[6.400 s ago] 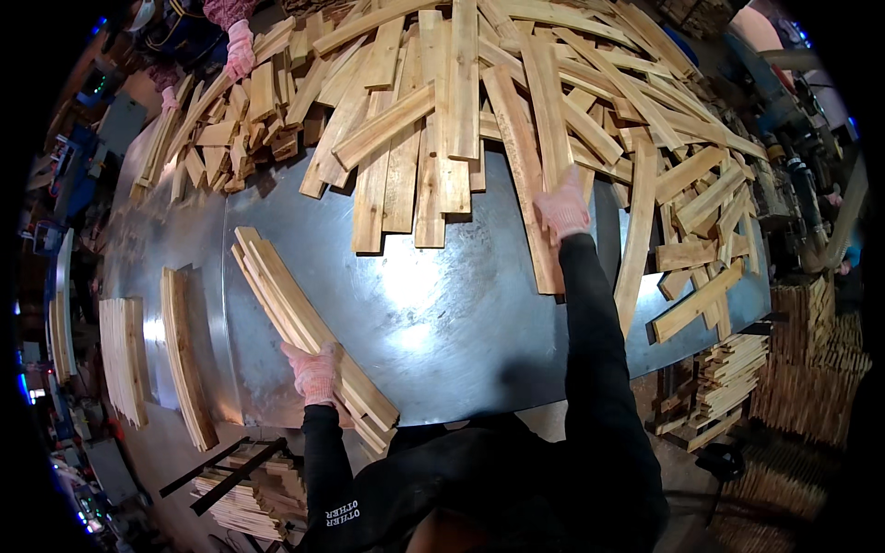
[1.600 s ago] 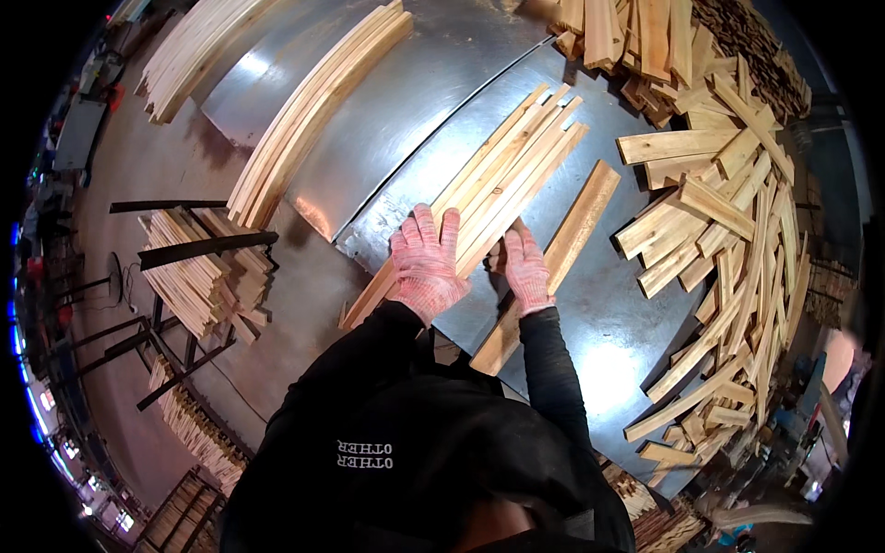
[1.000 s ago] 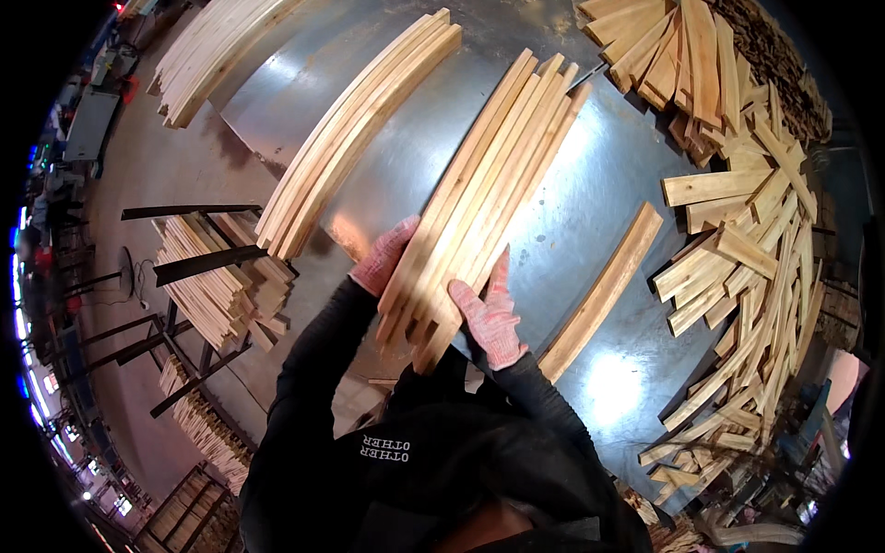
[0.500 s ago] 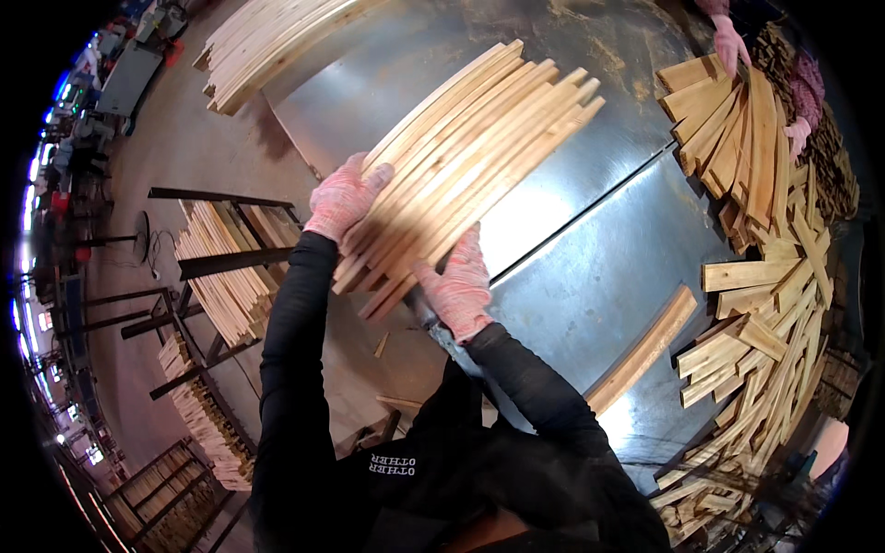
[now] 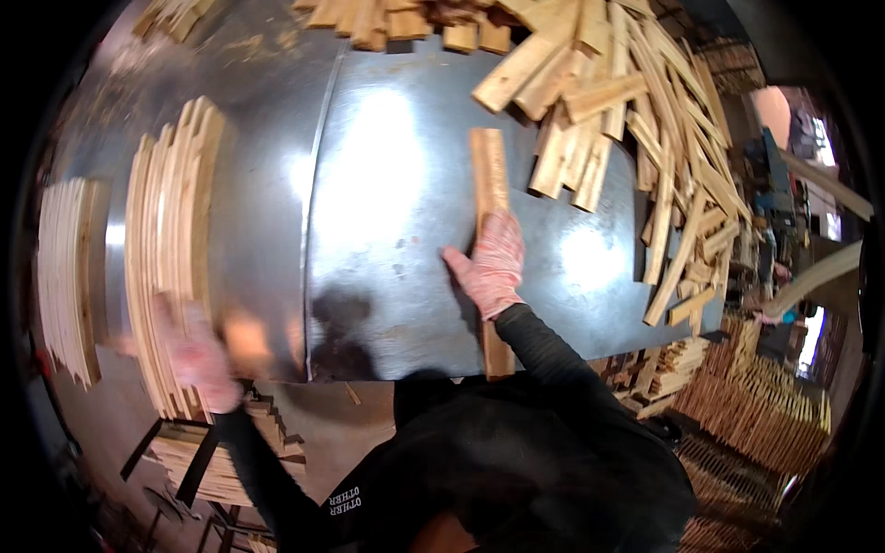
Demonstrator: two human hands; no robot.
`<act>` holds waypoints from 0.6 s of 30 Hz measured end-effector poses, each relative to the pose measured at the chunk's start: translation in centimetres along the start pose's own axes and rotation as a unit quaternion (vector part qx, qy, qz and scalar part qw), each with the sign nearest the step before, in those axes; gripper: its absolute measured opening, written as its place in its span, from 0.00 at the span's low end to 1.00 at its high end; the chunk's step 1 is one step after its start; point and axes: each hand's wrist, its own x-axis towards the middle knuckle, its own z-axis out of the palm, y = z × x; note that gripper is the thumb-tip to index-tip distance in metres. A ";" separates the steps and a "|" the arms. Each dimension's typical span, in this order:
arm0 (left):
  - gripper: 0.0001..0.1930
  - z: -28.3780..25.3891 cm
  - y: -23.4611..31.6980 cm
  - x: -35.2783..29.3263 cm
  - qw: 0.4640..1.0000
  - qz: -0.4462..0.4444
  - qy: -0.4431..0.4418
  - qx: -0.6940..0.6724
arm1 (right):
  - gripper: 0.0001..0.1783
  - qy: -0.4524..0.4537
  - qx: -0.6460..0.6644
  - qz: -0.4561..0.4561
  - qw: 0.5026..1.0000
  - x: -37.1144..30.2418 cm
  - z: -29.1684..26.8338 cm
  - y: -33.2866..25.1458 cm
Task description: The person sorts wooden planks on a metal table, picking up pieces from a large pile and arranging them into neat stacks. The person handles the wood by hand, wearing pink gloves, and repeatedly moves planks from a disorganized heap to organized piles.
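The left hand [image 5: 198, 355], lower left, reaches forward with fingers stretched apart over one stack of boards [image 5: 171, 230]; it is blurred, so contact is hard to tell. The right hand [image 5: 493, 267], at centre, lies palm-down on one single board [image 5: 489, 166], thumb splayed leftward, not clenched. A second stack [image 5: 69, 267] sits far left on the table [image 5: 378, 276]; uncounted loose boards [image 5: 627, 92] heap upper right.

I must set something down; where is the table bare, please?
The table is bare between the bundle at the left hand and the lone board, and between that board and the loose pile crowding the far right.
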 end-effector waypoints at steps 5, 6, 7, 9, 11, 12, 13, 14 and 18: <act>0.26 20.2 9.5 -19.5 0.919 0.089 -0.237 -0.303 | 0.57 -0.108 0.076 0.171 0.976 -1.6 -3.4 2.9; 0.28 23.9 11.7 -23.1 0.925 0.019 -0.233 -0.301 | 0.54 -0.133 0.111 0.155 0.973 -1.3 -4.4 2.0; 0.32 24.9 14.9 -23.3 0.924 -0.049 -0.266 -0.270 | 0.45 -0.054 0.112 0.044 0.991 -2.3 0.2 4.4; 0.42 24.4 21.7 -21.4 0.907 -0.197 -0.332 -0.169 | 0.37 -0.256 0.313 -0.025 0.914 -0.1 -5.7 4.8; 0.41 25.5 22.5 -21.4 0.934 -0.187 -0.246 -0.178 | 0.36 -0.357 0.417 -0.128 0.826 0.2 -8.6 8.3; 0.40 25.5 24.0 -20.7 0.952 -0.178 -0.237 -0.070 | 0.35 -0.397 0.371 -0.131 0.829 1.3 -10.3 9.4; 0.36 27.0 23.2 -20.4 0.951 -0.182 -0.243 -0.057 | 0.35 -0.437 0.324 -0.137 0.828 2.4 -11.6 10.2; 0.32 28.5 22.7 -19.6 0.951 -0.182 -0.246 -0.045 | 0.36 -0.420 0.350 -0.180 0.818 3.0 -10.9 11.7; 0.17 26.0 16.4 -16.1 0.948 -0.020 -0.253 0.194 | 0.34 0.150 0.109 -0.173 0.967 11.5 -14.8 22.8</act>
